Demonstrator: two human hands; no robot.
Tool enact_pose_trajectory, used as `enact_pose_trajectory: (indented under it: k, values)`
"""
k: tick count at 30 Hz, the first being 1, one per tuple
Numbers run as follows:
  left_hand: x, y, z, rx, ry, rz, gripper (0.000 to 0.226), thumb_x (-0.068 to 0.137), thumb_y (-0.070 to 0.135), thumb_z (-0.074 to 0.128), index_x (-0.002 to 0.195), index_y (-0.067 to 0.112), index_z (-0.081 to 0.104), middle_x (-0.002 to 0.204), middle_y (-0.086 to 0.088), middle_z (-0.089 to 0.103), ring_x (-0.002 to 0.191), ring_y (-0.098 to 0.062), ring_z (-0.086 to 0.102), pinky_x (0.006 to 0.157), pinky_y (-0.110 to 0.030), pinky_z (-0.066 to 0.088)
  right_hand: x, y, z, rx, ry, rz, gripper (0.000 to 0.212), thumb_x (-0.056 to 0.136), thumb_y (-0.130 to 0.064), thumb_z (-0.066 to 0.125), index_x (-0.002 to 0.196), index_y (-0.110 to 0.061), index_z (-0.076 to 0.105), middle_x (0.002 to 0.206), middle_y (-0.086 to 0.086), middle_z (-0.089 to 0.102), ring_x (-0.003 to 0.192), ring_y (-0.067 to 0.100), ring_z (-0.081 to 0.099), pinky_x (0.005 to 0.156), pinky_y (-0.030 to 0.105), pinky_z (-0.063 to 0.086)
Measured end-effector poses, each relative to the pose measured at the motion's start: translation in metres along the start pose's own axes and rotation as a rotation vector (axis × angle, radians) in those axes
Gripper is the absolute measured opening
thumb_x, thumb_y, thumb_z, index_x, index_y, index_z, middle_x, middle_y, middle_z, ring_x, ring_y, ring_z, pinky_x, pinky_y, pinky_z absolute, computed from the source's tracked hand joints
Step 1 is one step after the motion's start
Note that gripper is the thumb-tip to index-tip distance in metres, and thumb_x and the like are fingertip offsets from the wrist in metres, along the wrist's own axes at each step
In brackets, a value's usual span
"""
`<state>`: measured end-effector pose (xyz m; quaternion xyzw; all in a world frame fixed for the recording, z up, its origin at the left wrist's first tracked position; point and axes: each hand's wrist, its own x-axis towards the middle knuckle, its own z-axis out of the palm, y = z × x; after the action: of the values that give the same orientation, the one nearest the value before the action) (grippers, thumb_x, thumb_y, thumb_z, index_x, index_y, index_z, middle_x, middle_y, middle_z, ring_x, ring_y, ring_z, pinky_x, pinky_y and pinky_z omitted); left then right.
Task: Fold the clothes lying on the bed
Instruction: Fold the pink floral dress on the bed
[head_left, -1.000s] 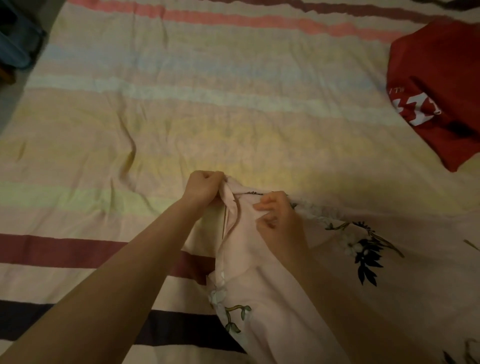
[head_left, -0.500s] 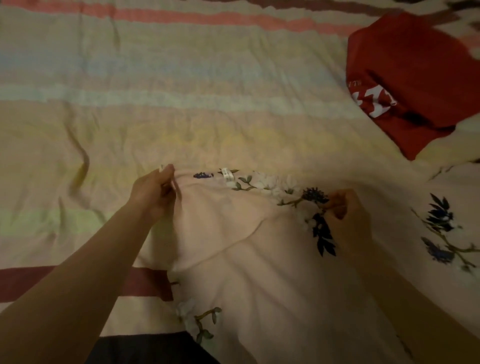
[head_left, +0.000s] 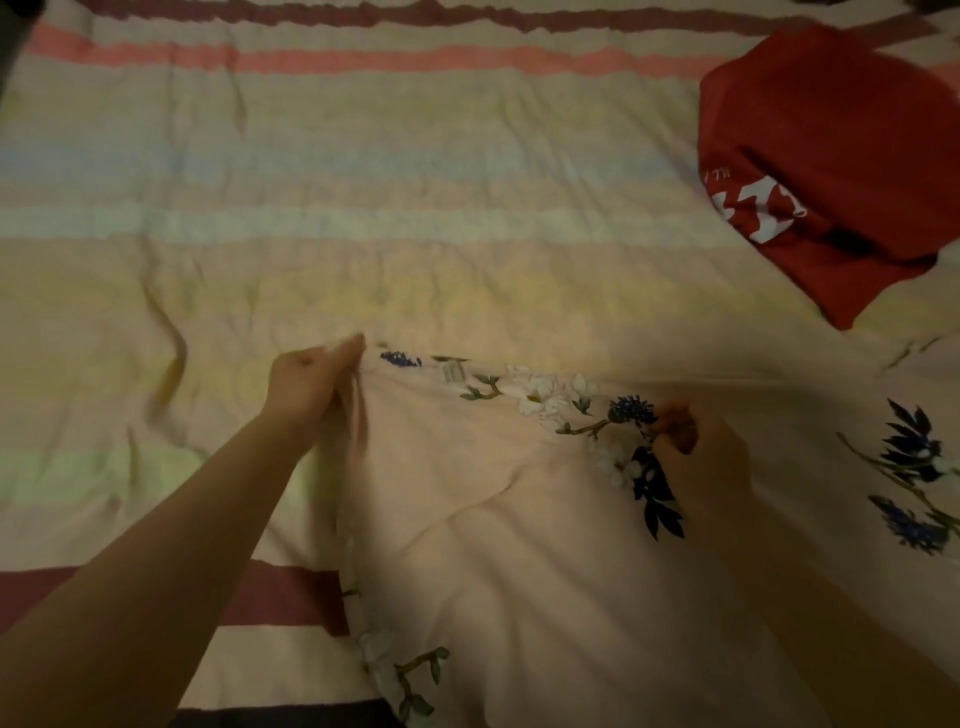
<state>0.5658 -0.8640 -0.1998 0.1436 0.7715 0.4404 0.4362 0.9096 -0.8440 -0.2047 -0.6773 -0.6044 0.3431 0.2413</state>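
pink cloth with a flower print lies spread over the near right part of the bed, its far edge running across the middle of the view. the left hand pinches the far left corner of this cloth between thumb and fingers, lifting it a little so it creases below the hand. the right hand grips the same far edge further right, fingers curled into the fabric beside a dark blue flower. a small white label sits on the edge between the two hands. the striped bedsheet lies under everything, wrinkled near the left. a red garment with white print rests at the far right, well apart from the hands. both forearms cover part of the cloth and sheet.
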Motion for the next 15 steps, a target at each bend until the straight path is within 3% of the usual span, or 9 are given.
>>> enact_pose_trajectory:
  k: [2,3,5,8,11,15]
  values:
    - [0.005,0.018,-0.002,-0.225,-0.086,-0.115,0.029,0.082,0.035,0.069,0.079,0.007,0.064,0.074,-0.005,0.06,0.072,-0.019,0.059,0.067,-0.028,0.052,0.001,-0.001,0.002,0.01,0.004,-0.004,0.024,0.081,0.009,0.056,0.093,-0.012,0.055,0.075,-0.01,0.056,0.066,0.002,0.052,0.06,0.012,0.038]
    - [0.006,0.021,-0.002,-0.233,-0.154,-0.112,0.026,0.081,0.033,0.07,0.081,0.008,0.065,0.072,-0.001,0.062,0.071,-0.017,0.06,0.066,-0.027,0.052,0.001,-0.001,0.003,0.017,0.005,-0.007,0.024,0.081,0.009,0.056,0.092,-0.012,0.055,0.076,-0.009,0.057,0.066,0.003,0.053,0.06,0.013,0.04]
    - [0.002,0.017,-0.003,0.035,-0.231,-0.002,0.024,0.067,0.023,0.08,0.077,0.006,0.067,0.065,0.003,0.065,0.063,-0.011,0.061,0.06,-0.022,0.05,-0.001,0.0,0.006,0.021,0.006,-0.01,0.023,0.081,0.009,0.056,0.09,-0.012,0.055,0.077,-0.006,0.059,0.068,0.007,0.054,0.063,0.018,0.044]
    - [-0.003,-0.002,-0.004,0.444,-0.128,0.142,0.026,0.063,0.016,0.085,0.078,0.005,0.068,0.071,-0.002,0.066,0.064,-0.012,0.058,0.058,-0.019,0.046,-0.003,0.004,0.009,0.008,0.001,-0.012,0.024,0.081,0.008,0.058,0.089,-0.014,0.055,0.081,-0.003,0.06,0.071,0.009,0.056,0.063,0.018,0.042]
    - [0.003,-0.01,-0.008,0.432,-0.012,0.199,0.011,0.071,0.017,0.079,0.074,0.018,0.069,0.074,0.002,0.067,0.07,-0.013,0.06,0.064,-0.022,0.045,-0.003,0.005,0.012,0.002,0.006,-0.013,0.024,0.081,0.009,0.057,0.089,-0.014,0.056,0.083,0.002,0.061,0.07,0.015,0.055,0.063,0.02,0.04]
    - [0.008,-0.01,-0.003,0.322,-0.027,0.252,0.011,0.073,0.012,0.076,0.08,0.014,0.068,0.07,0.002,0.063,0.066,-0.012,0.057,0.067,-0.025,0.045,-0.001,0.004,0.017,-0.012,-0.001,-0.013,0.026,0.08,0.01,0.055,0.087,-0.014,0.055,0.082,0.003,0.059,0.069,0.01,0.052,0.061,0.016,0.038]
